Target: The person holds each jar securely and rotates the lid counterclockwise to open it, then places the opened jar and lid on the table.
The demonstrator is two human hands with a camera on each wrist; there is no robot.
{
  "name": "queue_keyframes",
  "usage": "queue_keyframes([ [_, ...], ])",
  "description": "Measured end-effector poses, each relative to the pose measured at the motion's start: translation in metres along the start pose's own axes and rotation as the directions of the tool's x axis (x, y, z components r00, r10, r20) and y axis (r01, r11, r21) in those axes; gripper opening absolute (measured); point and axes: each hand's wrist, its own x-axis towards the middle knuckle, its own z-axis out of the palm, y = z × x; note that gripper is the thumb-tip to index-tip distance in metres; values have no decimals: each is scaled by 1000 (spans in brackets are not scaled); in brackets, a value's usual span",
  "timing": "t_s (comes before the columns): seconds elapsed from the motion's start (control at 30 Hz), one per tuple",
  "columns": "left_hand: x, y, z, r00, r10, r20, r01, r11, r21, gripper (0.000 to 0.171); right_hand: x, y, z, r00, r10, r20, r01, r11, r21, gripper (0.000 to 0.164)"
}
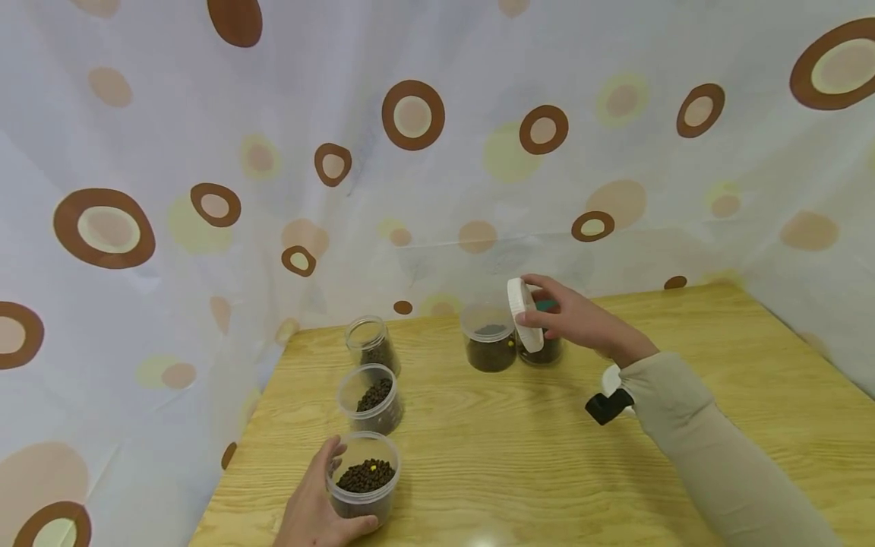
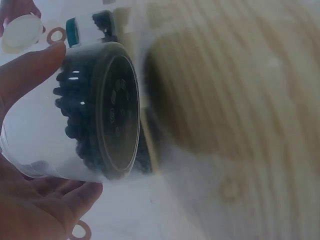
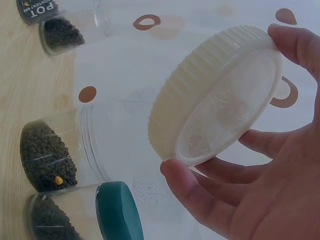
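Note:
My left hand (image 1: 311, 501) holds a clear plastic jar (image 1: 365, 507) with no lid, between the thumb and fingers. Dark brown bean-like pieces fill part of it, with a yellow bit on top. In the left wrist view this jar's base (image 2: 120, 115) shows, lifted off the wood. My right hand (image 1: 577, 315) pinches a white ribbed screw lid (image 1: 525, 315) by its rim, tilted on edge. Just behind the lid stand an uncovered clear jar (image 1: 487, 355) with dark pieces and a yellow bit, and a jar with a teal lid (image 3: 120, 212).
Two more uncovered jars, a middle one (image 1: 372, 403) and a narrower far one (image 1: 372, 353), stand in a row beyond the left hand. A patterned white sheet (image 1: 472, 190) hangs behind the wooden table (image 1: 478, 448). A black and white device (image 1: 608, 406) sits by my right wrist.

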Motion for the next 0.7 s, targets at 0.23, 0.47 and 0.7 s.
queue_keyframes([
  [0.23, 6, -11, 2, 1000, -2, 15, 2, 1000, 9, 122, -3, -2, 1, 1000, -2, 1, 2, 1000, -5, 79],
  [0.47, 12, -17, 4, 999, -51, 16, 49, 994, 94, 121, -3, 1, 3, 1000, -1, 17, 2, 1000, -15, 80],
  [0.7, 18, -15, 4, 999, -49, 18, 45, 983, 178, 122, -3, 2, 5, 999, 14, 31, -13, 1000, -25, 81],
])
